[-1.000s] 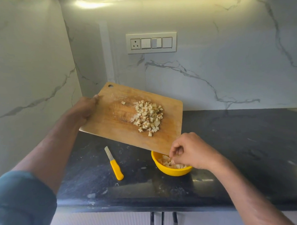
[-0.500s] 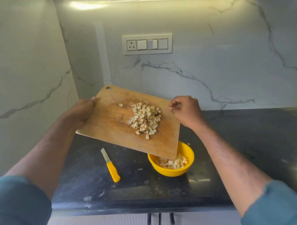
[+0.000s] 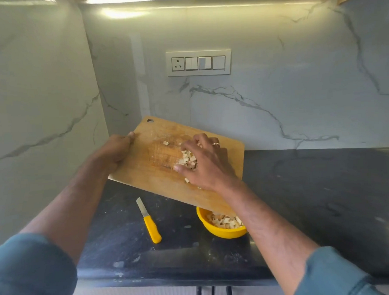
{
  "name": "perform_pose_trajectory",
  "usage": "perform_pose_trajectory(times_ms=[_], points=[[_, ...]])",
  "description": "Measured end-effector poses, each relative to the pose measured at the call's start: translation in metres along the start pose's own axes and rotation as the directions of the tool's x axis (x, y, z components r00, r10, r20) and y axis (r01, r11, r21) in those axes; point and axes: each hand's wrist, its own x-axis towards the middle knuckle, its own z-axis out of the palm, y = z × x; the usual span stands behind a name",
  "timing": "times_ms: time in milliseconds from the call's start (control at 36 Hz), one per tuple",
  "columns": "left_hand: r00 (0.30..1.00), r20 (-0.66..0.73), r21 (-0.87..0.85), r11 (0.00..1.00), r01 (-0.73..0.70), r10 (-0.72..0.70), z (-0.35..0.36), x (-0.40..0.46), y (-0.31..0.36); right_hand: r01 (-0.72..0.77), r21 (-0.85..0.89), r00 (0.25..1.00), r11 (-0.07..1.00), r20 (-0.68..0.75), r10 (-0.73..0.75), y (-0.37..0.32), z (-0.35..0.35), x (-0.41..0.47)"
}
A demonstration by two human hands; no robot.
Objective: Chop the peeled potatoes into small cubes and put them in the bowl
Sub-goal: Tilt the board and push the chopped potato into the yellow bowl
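A wooden cutting board [image 3: 154, 173] is held tilted above the counter, its low corner over a yellow bowl [image 3: 224, 233]. My left hand [image 3: 115, 150] grips the board's left edge. My right hand [image 3: 205, 162] lies on the board over the pile of potato cubes [image 3: 188, 160], fingers cupped around them; much of the pile is hidden under the palm. One stray cube [image 3: 165, 143] sits higher up on the board. The bowl holds several potato cubes [image 3: 225, 220] and is partly covered by my right forearm.
A knife with a yellow handle [image 3: 150, 227] lies on the black counter [image 3: 314, 198], left of the bowl. A marble wall with a switch panel [image 3: 198, 63] stands behind, and another marble wall closes the left side. The counter's front edge runs below.
My right hand came up from the bowl, passed the board's right edge and now covers the cube pile. My left hand keeps its grip on the tilted board.
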Motion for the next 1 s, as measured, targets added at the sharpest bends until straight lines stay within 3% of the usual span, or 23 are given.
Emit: perform_pose_trajectory(times_ms=[139, 444, 1000], points=[[1.000, 0.007, -0.014, 1.000, 0.001, -0.001, 0.001, -0.002, 0.003, 0.018, -0.110, 1.000, 0.994, 0.011, -0.017, -0.004, 0.014, -0.003], [1.000, 0.002, 0.016, 1.000, 0.004, -0.004, 0.002, 0.002, 0.005, -0.017, -0.074, 1.000, 0.997, 0.015, 0.018, -0.001, 0.016, -0.019], [0.999, -0.019, 0.043, 0.998, 0.040, -0.039, 0.000, 0.013, -0.001, 0.036, 0.006, 0.963, 0.999, 0.266, -0.036, 0.010, -0.006, -0.063]])
